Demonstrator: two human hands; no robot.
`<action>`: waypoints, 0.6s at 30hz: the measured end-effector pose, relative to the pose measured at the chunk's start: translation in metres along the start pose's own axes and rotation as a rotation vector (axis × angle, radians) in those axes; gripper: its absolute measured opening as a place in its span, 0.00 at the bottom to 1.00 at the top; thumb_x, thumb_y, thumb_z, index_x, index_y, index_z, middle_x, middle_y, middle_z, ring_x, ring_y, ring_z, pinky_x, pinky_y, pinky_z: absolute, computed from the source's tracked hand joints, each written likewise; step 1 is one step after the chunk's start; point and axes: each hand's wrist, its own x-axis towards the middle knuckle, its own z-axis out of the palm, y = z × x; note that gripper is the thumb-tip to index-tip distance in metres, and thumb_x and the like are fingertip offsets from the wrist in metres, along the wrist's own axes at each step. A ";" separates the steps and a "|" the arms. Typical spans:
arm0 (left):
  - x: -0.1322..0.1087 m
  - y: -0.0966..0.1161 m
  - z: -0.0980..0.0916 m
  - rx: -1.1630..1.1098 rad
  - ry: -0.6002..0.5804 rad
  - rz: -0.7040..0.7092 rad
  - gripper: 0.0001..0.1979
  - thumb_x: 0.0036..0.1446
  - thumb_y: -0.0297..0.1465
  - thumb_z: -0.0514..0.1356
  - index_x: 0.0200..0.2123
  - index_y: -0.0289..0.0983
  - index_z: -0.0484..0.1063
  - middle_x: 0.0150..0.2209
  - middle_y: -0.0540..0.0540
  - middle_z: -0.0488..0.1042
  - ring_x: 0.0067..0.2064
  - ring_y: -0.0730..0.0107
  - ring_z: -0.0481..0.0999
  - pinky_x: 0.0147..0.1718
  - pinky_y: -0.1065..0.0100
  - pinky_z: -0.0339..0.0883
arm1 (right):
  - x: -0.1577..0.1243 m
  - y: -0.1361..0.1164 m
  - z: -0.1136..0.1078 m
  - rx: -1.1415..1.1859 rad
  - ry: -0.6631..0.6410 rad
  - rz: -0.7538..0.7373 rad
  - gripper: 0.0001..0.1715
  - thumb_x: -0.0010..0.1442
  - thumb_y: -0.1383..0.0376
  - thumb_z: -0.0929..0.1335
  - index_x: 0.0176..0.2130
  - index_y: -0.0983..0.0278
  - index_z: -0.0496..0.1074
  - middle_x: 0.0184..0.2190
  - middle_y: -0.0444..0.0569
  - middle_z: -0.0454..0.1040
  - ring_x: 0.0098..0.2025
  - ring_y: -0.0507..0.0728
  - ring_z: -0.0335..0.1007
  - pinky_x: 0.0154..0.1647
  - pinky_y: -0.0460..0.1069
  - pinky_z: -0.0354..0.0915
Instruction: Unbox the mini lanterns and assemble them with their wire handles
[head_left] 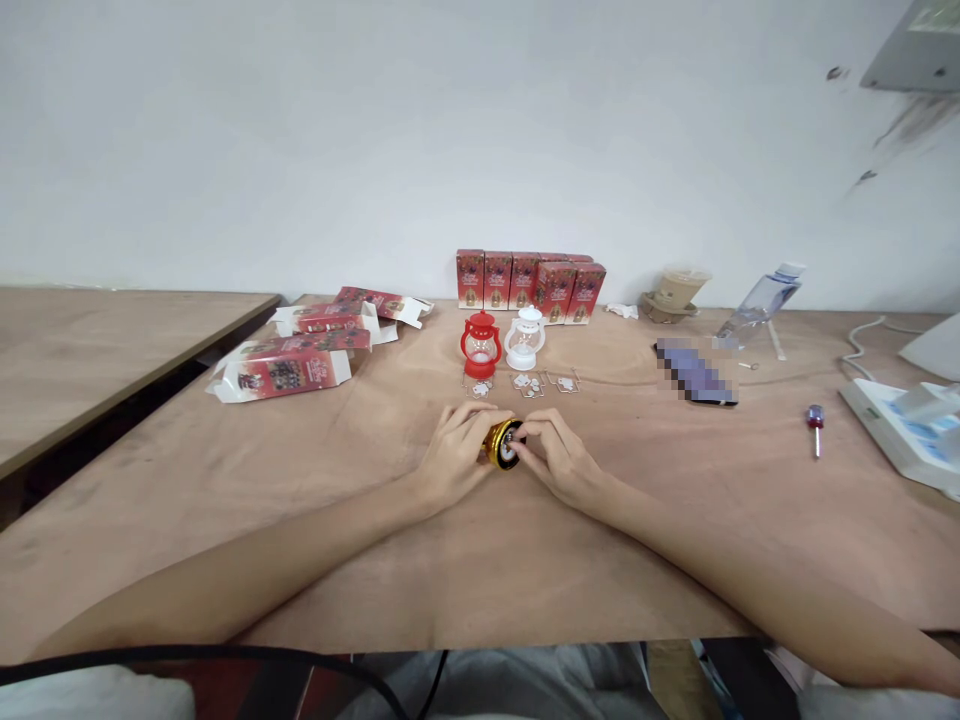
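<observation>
My left hand (pixel 455 452) is wrapped round a small gold lantern (pixel 501 443) lying on its side on the wooden table (pixel 300 500), base turned to the right. My right hand (pixel 559 460) has its fingertips pinched at the lantern's base, and what they pinch is too small to name. Just behind my hands stand a red lantern (pixel 480 345) and a white lantern (pixel 525 339), upright and side by side. Several small clear packets of parts (pixel 529 383) lie in front of them.
A row of red boxes (pixel 529 281) stands at the wall. Flattened red-and-white cartons (pixel 300 350) lie at the left. A small screwdriver (pixel 815 424), a white device (pixel 904 430), a bottle (pixel 757 303) and a cup (pixel 677 291) sit at the right. A gap separates a second table (pixel 90 350) on the left.
</observation>
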 end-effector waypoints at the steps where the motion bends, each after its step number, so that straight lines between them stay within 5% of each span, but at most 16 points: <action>1: 0.000 0.000 0.000 -0.007 0.008 0.006 0.19 0.56 0.27 0.58 0.52 0.38 0.64 0.44 0.43 0.75 0.50 0.60 0.70 0.45 0.61 0.62 | 0.000 0.000 0.000 0.004 -0.001 -0.008 0.04 0.62 0.71 0.62 0.40 0.65 0.64 0.33 0.51 0.68 0.35 0.53 0.68 0.35 0.47 0.69; 18: 0.000 0.000 0.000 0.023 0.003 -0.014 0.18 0.56 0.26 0.57 0.51 0.39 0.66 0.44 0.43 0.76 0.50 0.60 0.70 0.44 0.61 0.62 | 0.001 -0.002 -0.002 -0.151 0.064 -0.085 0.04 0.61 0.70 0.65 0.38 0.65 0.68 0.31 0.51 0.74 0.31 0.53 0.71 0.33 0.48 0.70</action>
